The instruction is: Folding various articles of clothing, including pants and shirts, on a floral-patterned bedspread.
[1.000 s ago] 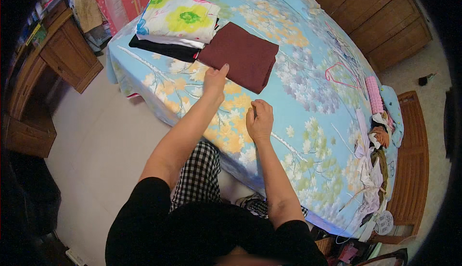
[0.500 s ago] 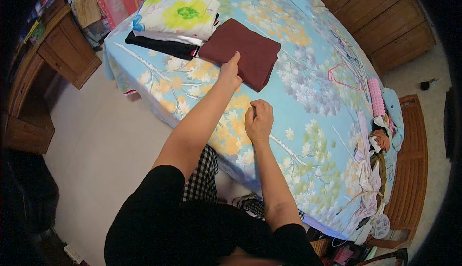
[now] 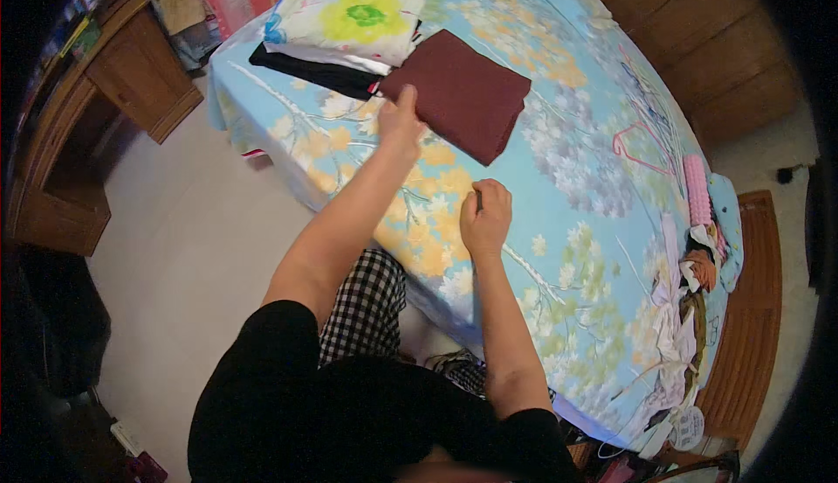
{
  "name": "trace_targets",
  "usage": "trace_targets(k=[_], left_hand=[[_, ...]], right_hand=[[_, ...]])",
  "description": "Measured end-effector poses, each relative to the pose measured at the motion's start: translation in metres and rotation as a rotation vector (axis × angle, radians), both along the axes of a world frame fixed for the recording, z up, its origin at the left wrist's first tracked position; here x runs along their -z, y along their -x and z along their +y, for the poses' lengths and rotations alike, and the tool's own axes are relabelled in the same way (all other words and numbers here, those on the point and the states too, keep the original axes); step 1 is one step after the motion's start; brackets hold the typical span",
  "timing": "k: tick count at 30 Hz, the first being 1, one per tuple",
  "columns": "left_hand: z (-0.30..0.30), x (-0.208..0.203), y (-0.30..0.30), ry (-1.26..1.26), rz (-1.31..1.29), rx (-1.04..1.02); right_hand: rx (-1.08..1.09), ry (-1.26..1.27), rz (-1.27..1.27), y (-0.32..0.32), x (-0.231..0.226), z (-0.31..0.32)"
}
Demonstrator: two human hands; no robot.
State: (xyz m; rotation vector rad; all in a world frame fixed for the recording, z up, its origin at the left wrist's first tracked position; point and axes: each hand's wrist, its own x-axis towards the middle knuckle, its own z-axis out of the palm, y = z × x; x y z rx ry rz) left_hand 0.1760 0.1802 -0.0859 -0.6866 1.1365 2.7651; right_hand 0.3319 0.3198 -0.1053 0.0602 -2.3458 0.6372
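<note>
**Touching a folded, dark maroon fabric piece [image 3: 463,90] with the left hand [image 3: 401,125]**

The maroon piece lies flat on a light blue bedspread printed with leaves and branches [image 3: 559,212]. It is folded into a four-sided shape, and one corner points toward the person. Its left corner adjoins a stack of folded textiles.

Left hand: positioned at the near-left edge of the maroon piece, close to its left corner. The thumb extends away from the person and overlaps the fabric. The remaining fingers are partly hidden; whether they grip the edge cannot be told.

Right hand [image 3: 486,217]: located on the bedspread, nearer the person than the maroon piece and apart from it. The fingers are curled toward the palm, with the thumb alongside. Whether they are fully closed, or enclose anything, cannot be told.

Stack, top to bottom: a white folded textile printed with a large yellow-green flower [image 3: 362,16]; a plain white fabric layer [image 3: 332,58]; a black folded fabric piece [image 3: 310,75].

Right side of the bedspread: a thin pink clothes hanger [image 3: 616,144], a pink bumpy-surfaced roll [image 3: 696,190] and a mixed heap of white, brown and olive clothing [image 3: 676,321].

Left, beyond the pale floor [image 3: 192,221]: a brown wooden desk with a panelled door [image 3: 144,68].
</note>
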Motion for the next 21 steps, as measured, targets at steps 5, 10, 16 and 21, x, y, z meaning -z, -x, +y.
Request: trace_targets(k=[5, 10, 16, 21], left_hand=[[-0.098, -0.008, 0.027, 0.162, -0.099, -0.275], [-0.116, -0.009, 0.090, 0.271, -0.116, -0.421], [-0.121, -0.020, 0.116, 0.478, -0.097, -0.403], [-0.150, -0.006, 0.154, 0.548, 0.056, -0.418]], right_hand=[[0.019, -0.007, -0.082, -0.002, -0.004, 0.002], [0.004, -0.041, -0.048, 0.000, -0.003, -0.004], [0.027, -0.038, -0.059, 0.000, 0.000, 0.003], [0.053, -0.019, -0.093, -0.001, -0.002, -0.002]])
